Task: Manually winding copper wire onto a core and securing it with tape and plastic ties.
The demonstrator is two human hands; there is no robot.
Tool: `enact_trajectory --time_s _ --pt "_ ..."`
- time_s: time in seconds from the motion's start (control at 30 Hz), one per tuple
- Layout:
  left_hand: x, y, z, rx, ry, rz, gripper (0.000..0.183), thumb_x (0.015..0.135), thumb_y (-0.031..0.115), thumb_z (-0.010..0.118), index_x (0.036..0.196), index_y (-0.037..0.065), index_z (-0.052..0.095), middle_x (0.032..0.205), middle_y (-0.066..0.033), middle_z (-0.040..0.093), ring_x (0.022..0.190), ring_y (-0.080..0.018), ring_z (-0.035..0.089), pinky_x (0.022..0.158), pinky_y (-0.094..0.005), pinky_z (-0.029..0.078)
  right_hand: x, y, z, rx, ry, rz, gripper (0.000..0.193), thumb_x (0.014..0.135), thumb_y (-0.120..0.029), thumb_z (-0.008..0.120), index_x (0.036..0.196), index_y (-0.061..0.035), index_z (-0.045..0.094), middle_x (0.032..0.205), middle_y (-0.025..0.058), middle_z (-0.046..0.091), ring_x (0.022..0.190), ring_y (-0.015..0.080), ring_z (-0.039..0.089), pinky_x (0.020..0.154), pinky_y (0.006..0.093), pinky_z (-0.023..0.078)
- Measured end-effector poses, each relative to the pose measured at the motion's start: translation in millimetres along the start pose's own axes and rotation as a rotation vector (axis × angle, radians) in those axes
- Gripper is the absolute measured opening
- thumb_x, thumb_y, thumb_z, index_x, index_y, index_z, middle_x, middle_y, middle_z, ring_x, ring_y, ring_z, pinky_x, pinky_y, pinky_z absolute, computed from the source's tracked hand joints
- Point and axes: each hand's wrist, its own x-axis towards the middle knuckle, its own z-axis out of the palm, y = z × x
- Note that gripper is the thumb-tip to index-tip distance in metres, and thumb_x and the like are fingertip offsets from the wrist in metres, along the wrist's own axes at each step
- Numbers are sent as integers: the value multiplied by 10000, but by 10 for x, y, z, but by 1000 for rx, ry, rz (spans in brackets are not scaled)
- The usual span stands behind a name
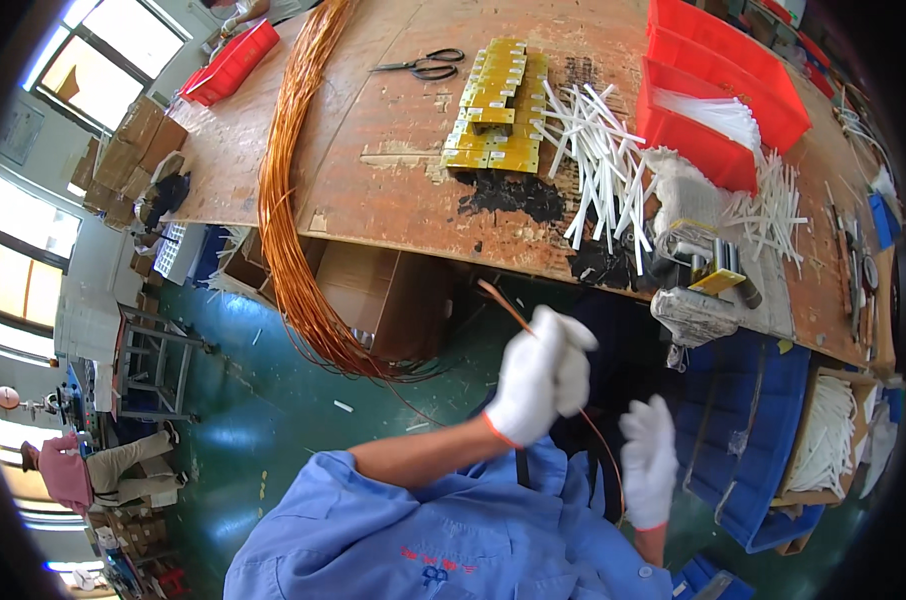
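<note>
Copper wire pinched in gloved left hand, right hand loosely open, wire contact unclear

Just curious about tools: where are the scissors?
In the head view, the scissors lie on the table at upper centre, left of the yellow pieces, right of the coppery wires.

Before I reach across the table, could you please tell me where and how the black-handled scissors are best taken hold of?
Probably by the handle loops, coming down from above on the near side: the scissors lie flat with the loops toward the right and the blades pointing left. The yellow boards sit just right of the loops, so a sideways approach from there looks tighter.
</note>
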Motion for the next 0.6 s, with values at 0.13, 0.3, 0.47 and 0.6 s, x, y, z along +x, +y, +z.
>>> enact_trajectory --time_s 0.13,0.3,0.47,0.6 --pt "25 192 145 -233 37 -148 506 1206 549 428 1081 114 654 640 80 280 480 -78 237 427 -282 205 74 -403 385 92 -210 117 234 1105 -141 669 1201 48 770 679 46 692 620 115 645 630 308 538" --pt "152 295 -83 -257 128 -64 527 1200 569 429 1001 148 675 593 91 220 450 -77 195 417 -273 188 200 -453 514 23 -281 84 145 1065 -91 714 1128 25 773 707 95 714 632 141 692 609 319 539" --pt "174 283 102 -168 141 -156 553 1182 624 426 954 163 631 582 86 237 434 -85 197 414 -295 182 367 -609 617 -112 -187 -146 73 1000 -47 775 1059 -5 763 714 142 707 598 220 721 581 338 550" --pt "551 772 235 -10 110 41 537 1179 611 455 934 163 621 584 93 265 423 -86 260 417 -296 206 309 -647 379 -89 -151 -116 78 998 -26 772 1074 -8 775 726 115 728 606 178 728 569 316 547"
